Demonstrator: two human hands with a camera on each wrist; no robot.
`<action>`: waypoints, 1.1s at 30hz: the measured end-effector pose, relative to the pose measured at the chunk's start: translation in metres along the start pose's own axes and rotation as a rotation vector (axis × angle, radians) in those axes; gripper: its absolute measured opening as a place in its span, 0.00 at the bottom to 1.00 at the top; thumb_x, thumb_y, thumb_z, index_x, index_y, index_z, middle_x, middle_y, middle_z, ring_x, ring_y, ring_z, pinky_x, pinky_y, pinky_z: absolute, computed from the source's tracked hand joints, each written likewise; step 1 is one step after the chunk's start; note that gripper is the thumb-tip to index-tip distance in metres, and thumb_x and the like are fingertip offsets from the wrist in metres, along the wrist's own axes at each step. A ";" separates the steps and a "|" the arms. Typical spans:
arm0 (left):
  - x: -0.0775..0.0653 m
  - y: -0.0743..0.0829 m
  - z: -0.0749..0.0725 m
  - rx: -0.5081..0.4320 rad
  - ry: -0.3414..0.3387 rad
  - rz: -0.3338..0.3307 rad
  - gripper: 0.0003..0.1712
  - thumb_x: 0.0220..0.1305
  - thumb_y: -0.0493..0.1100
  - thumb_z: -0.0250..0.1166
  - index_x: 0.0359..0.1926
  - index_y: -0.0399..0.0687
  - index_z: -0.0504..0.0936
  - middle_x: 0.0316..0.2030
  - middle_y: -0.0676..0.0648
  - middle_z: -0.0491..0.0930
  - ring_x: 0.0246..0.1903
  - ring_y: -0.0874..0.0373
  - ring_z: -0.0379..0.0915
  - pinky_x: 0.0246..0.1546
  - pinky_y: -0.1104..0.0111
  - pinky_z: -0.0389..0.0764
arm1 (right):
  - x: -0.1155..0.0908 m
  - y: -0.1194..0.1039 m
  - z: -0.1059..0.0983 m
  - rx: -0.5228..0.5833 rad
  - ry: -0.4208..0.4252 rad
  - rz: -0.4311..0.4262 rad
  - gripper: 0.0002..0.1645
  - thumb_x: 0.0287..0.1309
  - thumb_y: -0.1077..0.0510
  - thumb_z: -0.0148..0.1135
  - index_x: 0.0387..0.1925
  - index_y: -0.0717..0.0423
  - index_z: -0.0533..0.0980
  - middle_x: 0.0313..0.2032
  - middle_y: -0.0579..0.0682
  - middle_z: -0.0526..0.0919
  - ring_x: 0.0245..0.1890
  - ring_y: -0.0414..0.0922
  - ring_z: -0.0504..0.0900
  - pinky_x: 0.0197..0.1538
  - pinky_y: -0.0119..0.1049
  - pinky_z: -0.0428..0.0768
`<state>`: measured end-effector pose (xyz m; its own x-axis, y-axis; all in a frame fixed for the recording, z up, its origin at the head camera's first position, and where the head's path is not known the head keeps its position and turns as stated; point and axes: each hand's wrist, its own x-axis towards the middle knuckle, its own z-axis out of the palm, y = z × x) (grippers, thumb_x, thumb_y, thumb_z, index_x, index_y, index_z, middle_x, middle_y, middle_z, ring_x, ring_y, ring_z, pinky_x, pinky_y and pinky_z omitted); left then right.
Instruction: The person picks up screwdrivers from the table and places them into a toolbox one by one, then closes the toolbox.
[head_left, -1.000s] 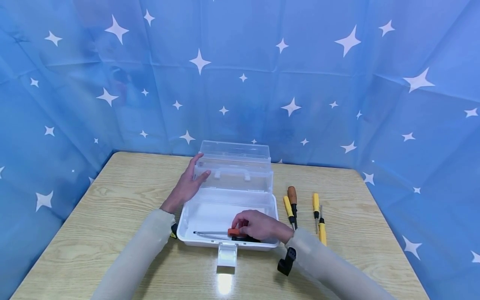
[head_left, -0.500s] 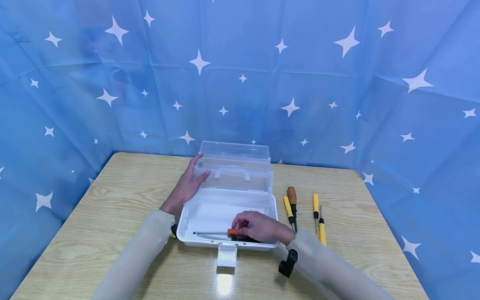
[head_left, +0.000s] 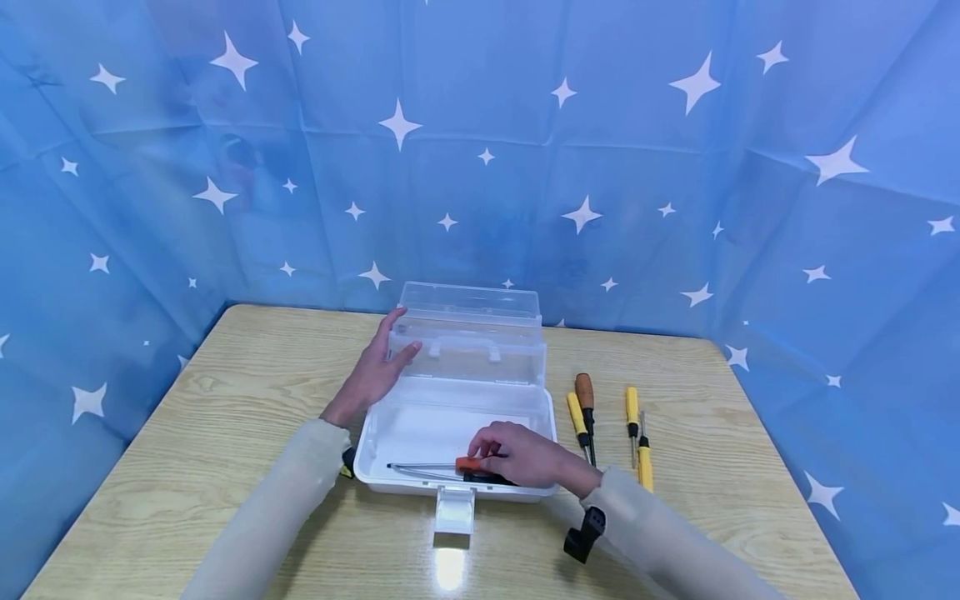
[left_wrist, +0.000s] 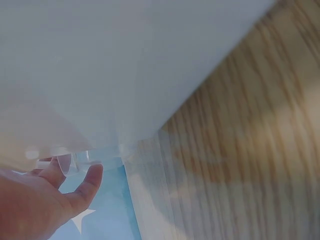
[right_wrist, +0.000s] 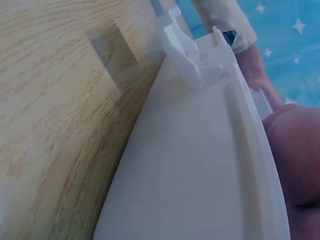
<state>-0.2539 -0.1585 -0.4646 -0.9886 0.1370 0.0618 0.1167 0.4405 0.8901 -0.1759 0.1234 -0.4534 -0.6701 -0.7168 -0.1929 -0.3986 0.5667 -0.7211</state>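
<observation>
A white plastic toolbox [head_left: 420,425] stands on the table with its translucent lid [head_left: 480,362] raised toward the back. My left hand [head_left: 371,371] holds the left edge of that lid, thumb in front; in the left wrist view the lid's clear plastic shows between thumb and finger. Inside the box, near its front wall, my right hand [head_left: 517,454] has its curled fingers and thumb at the handle of an orange-handled screwdriver [head_left: 467,464]. Beside this lies a black-handled tool [head_left: 480,478], partly hidden by the hand. Two metal shafts [head_left: 420,467] point left.
Right of the box lie a brown-handled screwdriver [head_left: 584,390] and several yellow-handled screwdrivers [head_left: 632,404]. The box's front latch [head_left: 454,510] hangs down over the wooden table [head_left: 225,400]. A blue star-patterned curtain [head_left: 480,167] rises behind the table.
My right hand has shifted slightly right, leaving a bit more of the orange handle uncovered. The screwdriver has stayed in place, as have my left hand and the lid.
</observation>
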 end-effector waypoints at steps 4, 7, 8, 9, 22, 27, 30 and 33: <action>0.000 0.000 0.000 -0.007 -0.001 0.009 0.41 0.72 0.65 0.53 0.78 0.72 0.43 0.79 0.49 0.42 0.75 0.40 0.45 0.68 0.37 0.56 | -0.001 0.000 0.000 -0.008 0.006 -0.014 0.09 0.66 0.64 0.59 0.44 0.50 0.80 0.41 0.43 0.79 0.41 0.39 0.77 0.45 0.34 0.77; 0.000 0.000 0.000 -0.006 -0.003 0.007 0.41 0.71 0.66 0.52 0.77 0.73 0.43 0.79 0.50 0.42 0.76 0.41 0.45 0.68 0.37 0.56 | -0.002 -0.001 -0.001 -0.013 0.013 -0.019 0.08 0.66 0.63 0.59 0.44 0.50 0.80 0.41 0.43 0.79 0.42 0.39 0.77 0.46 0.34 0.77; 0.000 0.001 0.000 -0.006 -0.004 0.005 0.41 0.71 0.66 0.52 0.77 0.74 0.43 0.79 0.50 0.42 0.76 0.42 0.45 0.68 0.37 0.56 | -0.002 -0.002 -0.001 -0.014 0.015 -0.021 0.08 0.66 0.63 0.60 0.44 0.50 0.80 0.41 0.43 0.79 0.42 0.40 0.77 0.47 0.34 0.77; 0.000 0.001 0.000 -0.004 -0.006 0.005 0.41 0.71 0.67 0.52 0.77 0.74 0.43 0.79 0.50 0.41 0.76 0.41 0.44 0.68 0.37 0.56 | -0.003 -0.002 -0.002 -0.014 0.016 -0.022 0.08 0.66 0.63 0.60 0.44 0.51 0.80 0.41 0.43 0.79 0.43 0.40 0.78 0.47 0.35 0.77; 0.000 0.001 -0.001 -0.011 -0.006 0.000 0.42 0.71 0.66 0.53 0.77 0.73 0.43 0.79 0.49 0.42 0.75 0.40 0.45 0.68 0.36 0.56 | -0.009 -0.007 -0.007 -0.012 0.034 -0.062 0.09 0.67 0.64 0.58 0.46 0.54 0.79 0.42 0.45 0.81 0.44 0.39 0.78 0.48 0.34 0.78; 0.000 0.001 -0.001 -0.010 -0.009 -0.001 0.42 0.71 0.67 0.52 0.78 0.73 0.42 0.79 0.48 0.42 0.75 0.39 0.47 0.67 0.35 0.56 | -0.013 -0.010 -0.010 0.011 0.034 -0.080 0.09 0.67 0.64 0.58 0.47 0.56 0.79 0.42 0.47 0.82 0.41 0.38 0.76 0.45 0.32 0.78; 0.000 0.001 -0.001 -0.009 -0.008 -0.010 0.43 0.70 0.67 0.53 0.78 0.73 0.42 0.79 0.49 0.42 0.75 0.39 0.47 0.67 0.36 0.57 | -0.015 -0.010 -0.011 0.030 0.028 -0.087 0.09 0.68 0.63 0.58 0.48 0.56 0.79 0.43 0.48 0.82 0.40 0.38 0.76 0.45 0.31 0.78; 0.000 0.001 -0.001 -0.004 -0.010 -0.007 0.43 0.70 0.68 0.52 0.78 0.73 0.42 0.79 0.49 0.42 0.75 0.39 0.47 0.67 0.36 0.56 | -0.017 -0.012 -0.012 0.036 0.029 -0.100 0.09 0.68 0.63 0.58 0.48 0.56 0.79 0.42 0.47 0.82 0.39 0.37 0.76 0.43 0.31 0.78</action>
<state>-0.2538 -0.1587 -0.4639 -0.9885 0.1427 0.0508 0.1091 0.4382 0.8922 -0.1672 0.1336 -0.4341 -0.6462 -0.7566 -0.0996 -0.4419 0.4774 -0.7594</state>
